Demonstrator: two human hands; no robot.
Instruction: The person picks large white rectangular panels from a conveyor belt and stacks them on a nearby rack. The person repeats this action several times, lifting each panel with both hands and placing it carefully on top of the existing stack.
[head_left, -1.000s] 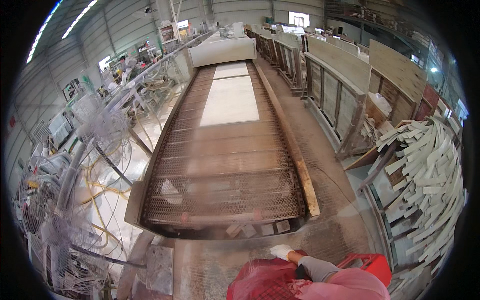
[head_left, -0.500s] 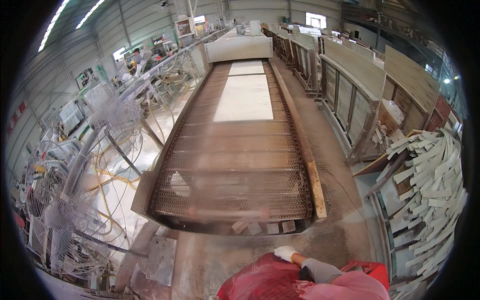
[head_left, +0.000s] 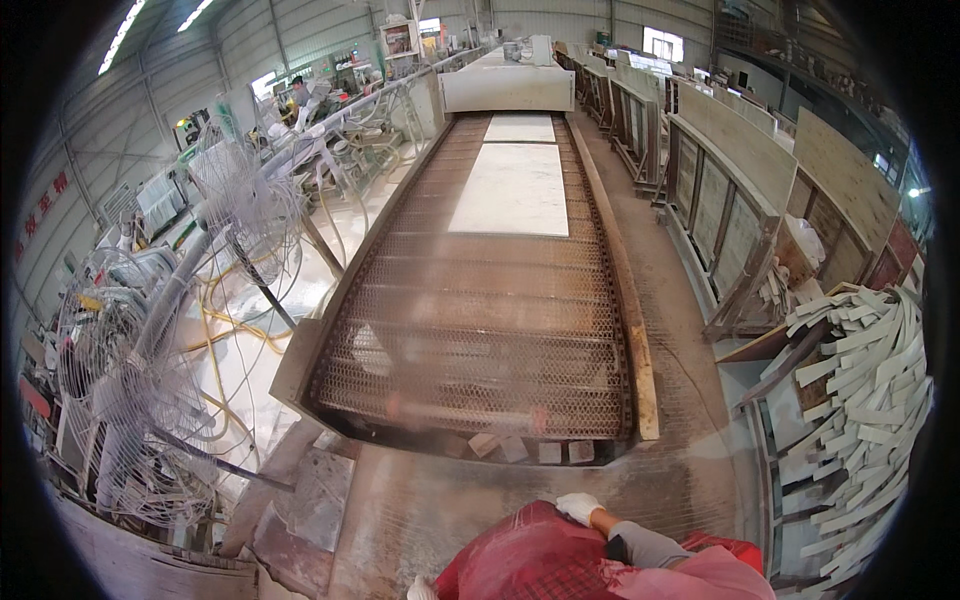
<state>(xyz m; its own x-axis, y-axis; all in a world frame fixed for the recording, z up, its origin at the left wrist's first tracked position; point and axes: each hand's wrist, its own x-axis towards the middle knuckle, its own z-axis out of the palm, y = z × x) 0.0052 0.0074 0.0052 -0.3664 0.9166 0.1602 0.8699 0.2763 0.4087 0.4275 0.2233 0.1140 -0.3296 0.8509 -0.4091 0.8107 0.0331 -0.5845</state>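
Observation:
My right hand (head_left: 578, 507), in a white glove, lies on the dusty red apron (head_left: 520, 550) over my leg at the lower edge. Its fingers rest on the cloth and hold nothing that shows. Only a bit of my left hand (head_left: 422, 588), gloved too, shows beside the apron; its fingers are cut off. Ahead stretches a brown mesh conveyor belt (head_left: 470, 330). A large pale slab (head_left: 512, 190) lies flat on its far half, and behind it a second pale slab (head_left: 522, 127) lies close to the white machine hood (head_left: 508, 90). Both hands are away from the slabs.
Wire-cage fans (head_left: 140, 400) stand at the left, near yellow hoses (head_left: 225, 335). Small blocks (head_left: 513, 449) lie at the belt's near end. On the right are a heap of pale strips (head_left: 870, 400) and racks holding upright panels (head_left: 725, 190). Another person (head_left: 300, 92) is far left.
The scene has shifted right and slightly up in the picture. A bit of my left glove has come into view at the lower edge. My right hand stays on the apron.

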